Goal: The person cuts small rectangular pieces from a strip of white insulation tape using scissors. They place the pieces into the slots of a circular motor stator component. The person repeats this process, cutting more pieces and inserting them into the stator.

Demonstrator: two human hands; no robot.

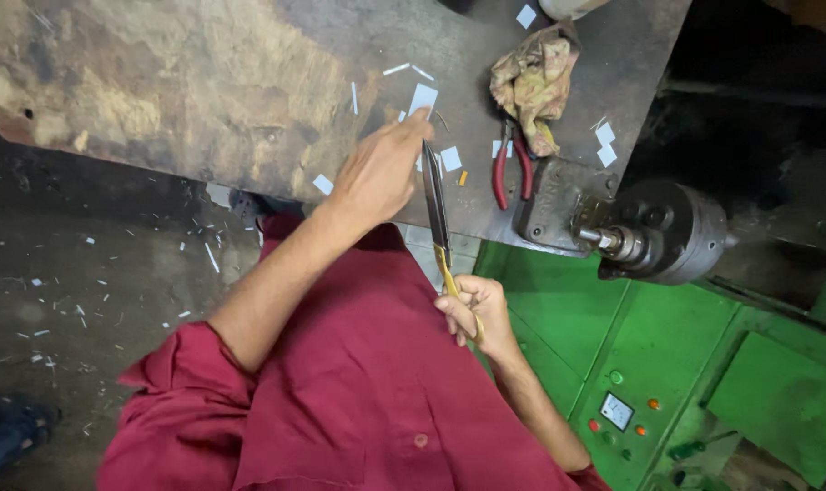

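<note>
Scissors [438, 211], long dark blades and yellow handles, held upright over the worn bench [204, 82] edge, blades shut or nearly so, tips pointing away from the body. Right hand [475, 311] curled through the yellow handles, fingers closed around them. Left hand [381, 173] reaching forward just beside the blades, fingers bunched at a small white card [423, 97] lying on the bench; pinching it or only touching it, cannot tell (fingertips hidden behind the knuckles). More white cut pieces [450, 158] scattered near the blades, thin white strips [397, 69] further up the bench. Red-handled pliers [512, 166] lying just right of the scissors, close to a crumpled patterned rag [534, 82]. Beyond the pliers, two more white squares [606, 144] near the bench edge. Grey metal chuck [663, 229] with a short shaft fixed to the bench's right end. Below it, green machine casing [649, 336] with a small meter [617, 410] and coloured buttons. Maroon shirt [358, 382] filling the lower middle. On the left, dark floor [76, 282] littered with white slivers.
</note>
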